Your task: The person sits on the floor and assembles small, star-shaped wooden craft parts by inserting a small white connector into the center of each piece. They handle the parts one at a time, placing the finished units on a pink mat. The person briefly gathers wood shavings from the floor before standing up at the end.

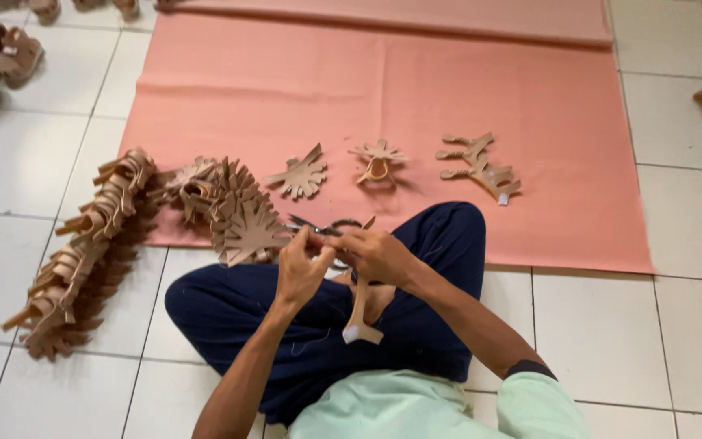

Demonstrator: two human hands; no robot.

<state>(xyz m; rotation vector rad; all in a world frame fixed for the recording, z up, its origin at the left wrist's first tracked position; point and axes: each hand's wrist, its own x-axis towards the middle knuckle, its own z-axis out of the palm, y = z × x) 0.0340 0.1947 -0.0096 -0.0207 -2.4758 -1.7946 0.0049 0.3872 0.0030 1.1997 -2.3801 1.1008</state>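
Observation:
I sit cross-legged on a tiled floor. My left hand [301, 272] and my right hand [379, 256] meet above my lap, both gripping a tan leather strap piece [359, 313] that hangs down between them with a pale tip. A pair of scissors [318, 228] lies on the floor just beyond my hands, touching neither as far as I can see. A fan-shaped stack of tan cut pieces [241, 223] sits right beside my left hand.
A salmon-pink sheet [448, 89] covers the floor ahead, with three small tan cutouts [301, 175] [378, 158] [478, 167] on it. A long row of assembled tan strap pieces [83, 252] runs along the left. Sandals [14, 53] lie at the far left.

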